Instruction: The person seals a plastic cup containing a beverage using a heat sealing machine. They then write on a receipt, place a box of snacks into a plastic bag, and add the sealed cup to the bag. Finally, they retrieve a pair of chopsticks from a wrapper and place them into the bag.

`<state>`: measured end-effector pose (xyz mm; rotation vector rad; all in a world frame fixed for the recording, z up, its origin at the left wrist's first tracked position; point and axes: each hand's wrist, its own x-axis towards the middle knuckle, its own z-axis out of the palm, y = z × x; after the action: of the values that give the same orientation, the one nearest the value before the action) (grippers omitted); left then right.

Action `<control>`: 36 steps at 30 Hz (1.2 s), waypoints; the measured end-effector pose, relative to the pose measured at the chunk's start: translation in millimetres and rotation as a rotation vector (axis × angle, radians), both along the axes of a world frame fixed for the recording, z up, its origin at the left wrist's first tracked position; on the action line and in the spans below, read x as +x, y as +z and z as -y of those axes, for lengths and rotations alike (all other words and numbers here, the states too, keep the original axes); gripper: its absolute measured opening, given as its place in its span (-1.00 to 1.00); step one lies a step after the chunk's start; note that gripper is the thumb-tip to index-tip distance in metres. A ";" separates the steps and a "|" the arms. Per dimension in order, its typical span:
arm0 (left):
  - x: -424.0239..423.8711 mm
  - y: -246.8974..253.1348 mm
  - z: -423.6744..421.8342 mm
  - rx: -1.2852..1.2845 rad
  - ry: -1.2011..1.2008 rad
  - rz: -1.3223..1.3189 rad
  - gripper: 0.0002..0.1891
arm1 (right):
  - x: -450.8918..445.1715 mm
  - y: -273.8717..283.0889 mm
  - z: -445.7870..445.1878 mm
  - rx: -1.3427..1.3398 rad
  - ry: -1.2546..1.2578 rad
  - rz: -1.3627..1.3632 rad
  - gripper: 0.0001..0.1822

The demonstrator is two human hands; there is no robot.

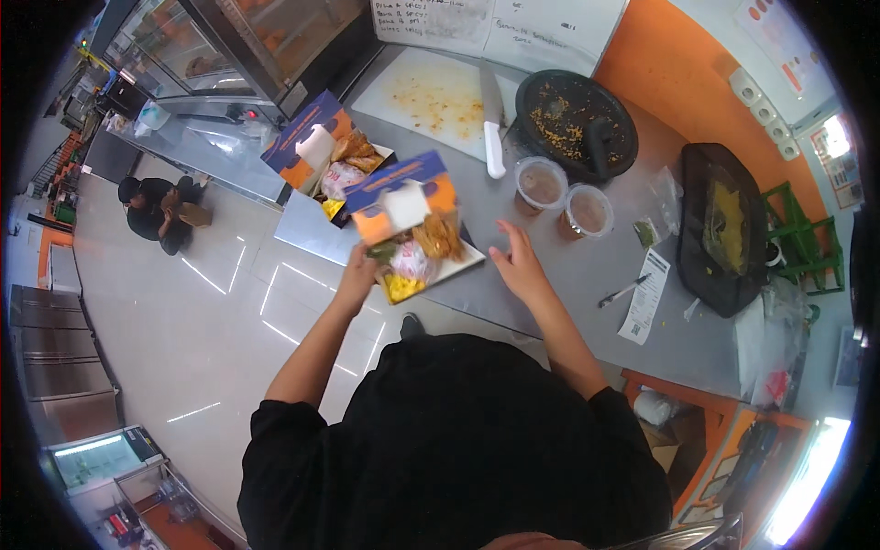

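Note:
My left hand [356, 278] grips the left edge of the nearer cardboard meal box [454, 269], whose lid stands up. Inside lie a fried chicken piece [440, 236], a paper-wrapped bundle [412, 262], something yellow [404, 285] and something green by my fingers. To the right of this box my right hand [520, 265] hangs with fingers apart, holding nothing. Behind and left stands a second open meal box [302, 148] with fried chicken [354, 151], another wrapped bundle [339, 180] and a yellow item [333, 208]. The nearer box's raised lid overlaps it in view.
A kitchen knife [492, 113] lies on the stained cutting board [392, 89]. Beyond two lidded plastic cups [541, 184] sits a dark mortar [526, 103] with a pestle. A pen [622, 291], printed slip [643, 302] and black tray [694, 206] are rightward. Another person [155, 210] is at left.

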<state>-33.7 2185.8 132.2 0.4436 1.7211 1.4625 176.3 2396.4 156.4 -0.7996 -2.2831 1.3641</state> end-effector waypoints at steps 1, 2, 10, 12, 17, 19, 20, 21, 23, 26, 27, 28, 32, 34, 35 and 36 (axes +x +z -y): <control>5.5 1.4 -3.5 -0.027 -0.064 -0.028 -0.53 | 0.6 -6.7 -0.3 -0.002 0.043 0.083 -0.53; 3.4 -4.4 -5.5 -0.016 -0.157 -0.236 -0.54 | 4.1 -13.0 0.9 -0.015 0.073 0.107 -0.50; 6.7 15.7 -30.6 0.043 -0.315 -0.383 -0.59 | 30.6 6.6 9.4 -0.127 0.030 0.247 -0.36; 0.8 23.5 -37.5 0.137 -0.321 -0.403 -0.60 | 40.8 2.7 12.8 -0.280 -0.091 0.150 -0.37; -1.1 10.6 -62.1 0.099 -0.373 -0.568 -0.57 | 40.1 -9.3 18.0 -0.117 -0.277 0.049 -0.42; 5.6 18.5 -57.7 0.085 -0.381 -0.675 -0.55 | 46.8 -8.7 25.7 -0.004 -0.294 0.048 -0.45; 5.2 7.4 -57.3 0.087 -0.369 -0.649 -0.54 | 48.1 -10.3 26.1 -0.050 -0.295 0.040 -0.45; 3.2 -11.4 -59.0 0.089 -0.355 -0.622 -0.53 | 48.3 -12.1 23.4 -0.095 -0.294 0.031 -0.46; 1.9 -16.2 -65.4 0.080 -0.357 -0.550 -0.51 | 48.3 -12.8 19.4 -0.142 -0.306 0.022 -0.47; 2.5 -4.6 -64.5 0.043 -0.369 -0.365 -0.49 | 49.3 -9.4 20.0 -0.197 -0.314 0.029 -0.47; 5.2 5.5 -64.1 0.041 -0.358 -0.282 -0.48 | 48.7 -8.0 19.6 -0.235 -0.311 0.024 -0.46; 7.8 13.4 -63.1 0.039 -0.344 -0.200 -0.47 | 48.1 -7.2 19.6 -0.273 -0.305 0.020 -0.46; 16.2 21.0 -57.6 0.111 -0.274 -0.188 -0.41 | 48.4 -5.4 20.2 -0.295 -0.296 0.029 -0.45; 19.7 19.3 -56.2 0.113 -0.225 -0.343 -0.38 | 47.5 -5.3 20.1 -0.324 -0.303 0.032 -0.45; 24.0 20.0 -56.1 0.121 -0.126 -0.516 -0.41 | 47.9 -7.2 20.2 -0.341 -0.302 0.018 -0.44; 30.5 22.1 -55.0 0.130 -0.025 -0.687 -0.43 | 48.7 -9.3 20.4 -0.357 -0.300 0.003 -0.44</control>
<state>-3.2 2240.9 154.3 1.1353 2.1260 1.5063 224.9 2376.0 147.1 -1.2005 -1.8464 1.6396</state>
